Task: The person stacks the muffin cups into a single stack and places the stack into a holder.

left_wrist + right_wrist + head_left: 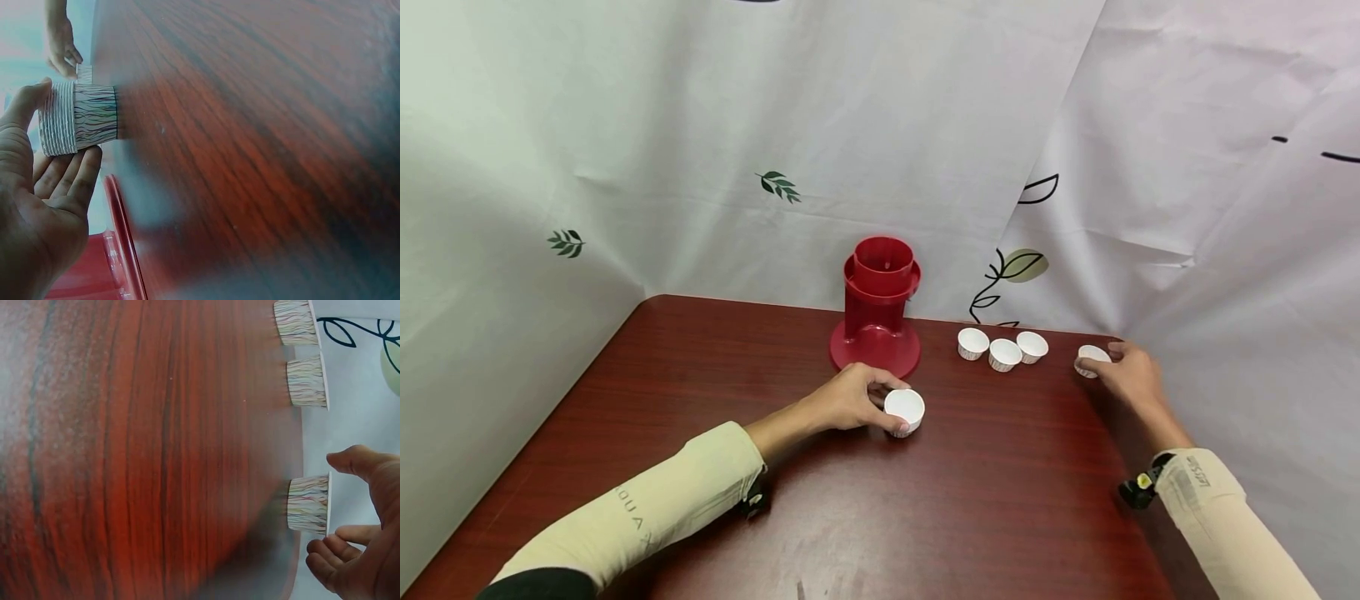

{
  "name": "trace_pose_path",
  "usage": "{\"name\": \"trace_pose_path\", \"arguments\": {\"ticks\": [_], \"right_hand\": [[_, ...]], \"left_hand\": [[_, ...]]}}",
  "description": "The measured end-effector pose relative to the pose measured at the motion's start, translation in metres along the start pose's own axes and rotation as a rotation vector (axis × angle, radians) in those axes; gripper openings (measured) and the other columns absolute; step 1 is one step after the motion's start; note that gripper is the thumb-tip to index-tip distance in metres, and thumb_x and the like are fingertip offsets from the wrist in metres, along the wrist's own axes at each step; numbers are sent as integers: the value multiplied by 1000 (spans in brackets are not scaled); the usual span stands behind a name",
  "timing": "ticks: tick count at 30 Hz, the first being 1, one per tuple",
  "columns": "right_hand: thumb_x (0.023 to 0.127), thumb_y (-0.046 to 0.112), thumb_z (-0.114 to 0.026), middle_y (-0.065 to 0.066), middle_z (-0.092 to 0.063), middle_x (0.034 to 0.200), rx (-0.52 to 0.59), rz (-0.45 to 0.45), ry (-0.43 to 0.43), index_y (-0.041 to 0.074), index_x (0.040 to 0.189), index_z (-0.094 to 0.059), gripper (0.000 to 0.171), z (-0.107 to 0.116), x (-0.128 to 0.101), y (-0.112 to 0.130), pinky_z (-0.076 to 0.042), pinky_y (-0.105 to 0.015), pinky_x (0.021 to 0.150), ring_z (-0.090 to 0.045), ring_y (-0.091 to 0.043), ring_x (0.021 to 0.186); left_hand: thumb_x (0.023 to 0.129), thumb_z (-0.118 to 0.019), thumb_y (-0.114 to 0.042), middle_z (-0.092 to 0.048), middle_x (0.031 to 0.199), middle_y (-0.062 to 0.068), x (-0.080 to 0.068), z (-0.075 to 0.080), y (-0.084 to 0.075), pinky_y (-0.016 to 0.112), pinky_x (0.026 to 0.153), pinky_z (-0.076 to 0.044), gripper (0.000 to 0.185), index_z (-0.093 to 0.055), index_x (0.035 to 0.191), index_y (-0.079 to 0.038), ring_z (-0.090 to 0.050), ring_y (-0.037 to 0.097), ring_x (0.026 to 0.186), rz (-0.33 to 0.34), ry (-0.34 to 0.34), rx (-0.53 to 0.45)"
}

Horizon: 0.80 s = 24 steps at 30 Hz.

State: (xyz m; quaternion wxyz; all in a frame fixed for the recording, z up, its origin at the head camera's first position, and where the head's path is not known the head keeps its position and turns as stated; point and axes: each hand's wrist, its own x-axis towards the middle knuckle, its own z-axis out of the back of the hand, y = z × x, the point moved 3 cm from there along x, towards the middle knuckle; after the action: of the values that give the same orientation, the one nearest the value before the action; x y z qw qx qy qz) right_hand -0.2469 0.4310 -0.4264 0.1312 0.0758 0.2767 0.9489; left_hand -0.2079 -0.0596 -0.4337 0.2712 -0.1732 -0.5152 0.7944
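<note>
My left hand [850, 400] grips a stack of white paper baking cups [78, 119] between thumb and fingers. Several ribbed rims show at its open end, and wavy coloured lines run along the side. In the head view the stack is in front of the red holder [880, 333], close over the table. At the far right corner my right hand [1131, 375] is spread around a single baking cup [308, 503]. Its thumb [350, 459] stands off from the cup's wall in the right wrist view, while the fingertips are near the rim on the other side.
Three more white baking cups [1004, 354] stand in a cluster at the table's back edge, right of the red holder. A pale patterned cloth [700, 150] hangs behind and beside the brown table [985, 500].
</note>
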Motion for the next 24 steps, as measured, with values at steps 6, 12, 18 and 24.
{"name": "trace_pose_path", "arguments": {"ticks": [6, 12, 18, 24], "right_hand": [[93, 46, -82, -41, -66, 142, 5, -8, 13, -16, 148, -59, 86, -3, -6, 6, -53, -54, 98, -62, -52, 118], [94, 46, -83, -42, -64, 145, 18, -39, 40, -16, 151, -56, 88, -5, -4, 6, -53, -52, 96, -63, -51, 119], [87, 50, -89, -37, -73, 130, 7, -38, 12, -11, 145, -64, 88, -14, 12, -12, -54, -40, 81, -64, -37, 98], [92, 39, -87, -36, -73, 126, 60, -18, 4, -11, 146, -64, 77, -10, 1, 2, -51, -30, 74, -66, -38, 98]], "left_hand": [[83, -101, -13, -86, 114, 6, 1, 0, 0, 27, 93, -68, 53, -81, 131, -2, -80, 11, 95, -3, -1, 2], [83, -102, -14, -86, 113, 6, 1, -1, 0, 27, 92, -68, 53, -81, 130, -3, -79, 10, 94, -1, -2, 1], [82, -101, -13, -85, 114, 6, 0, -1, 0, 25, 92, -67, 53, -81, 130, -3, -80, 11, 95, -3, -3, -15], [82, -102, -13, -86, 114, 6, -1, -1, 0, 25, 92, -67, 54, -81, 131, -3, -82, 11, 95, 2, -5, -21]]}}
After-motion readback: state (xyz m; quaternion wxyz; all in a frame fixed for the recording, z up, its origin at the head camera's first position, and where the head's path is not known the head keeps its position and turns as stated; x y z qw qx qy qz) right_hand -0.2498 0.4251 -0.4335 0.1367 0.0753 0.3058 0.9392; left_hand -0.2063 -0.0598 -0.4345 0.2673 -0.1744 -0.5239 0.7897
